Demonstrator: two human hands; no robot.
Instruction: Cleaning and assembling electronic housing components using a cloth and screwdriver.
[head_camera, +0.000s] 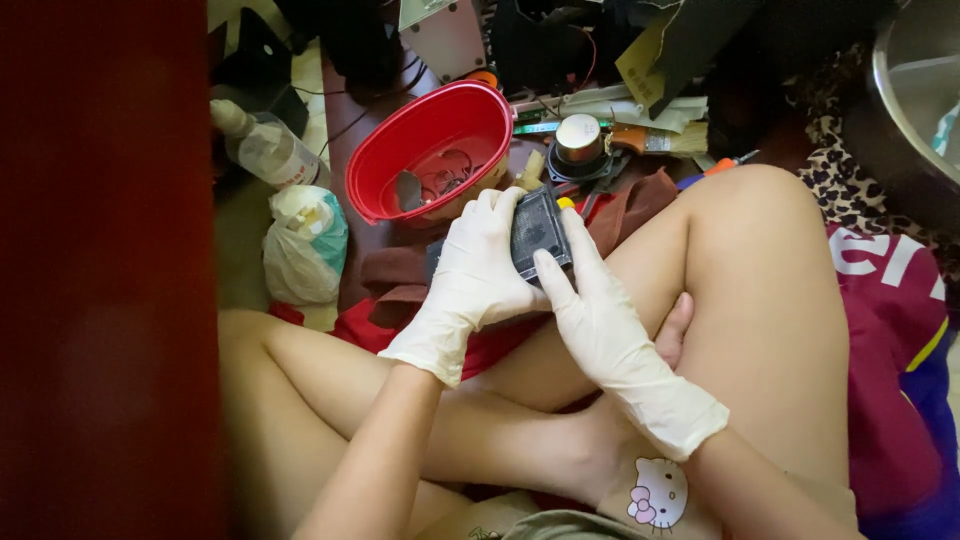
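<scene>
White gloves cover the left hand (478, 268) and right hand (600, 320); the block (538, 228) is dark grey, the tub (385, 165) red, the cloth (850, 190) leopard-spotted.

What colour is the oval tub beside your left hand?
Red tub, clearest in the head view.

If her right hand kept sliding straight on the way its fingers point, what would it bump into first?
The right hand points up and left, fingers already on the dark flat block that both hands hold. Past that, probably the red plastic tub, though depth is hard to judge.
</scene>
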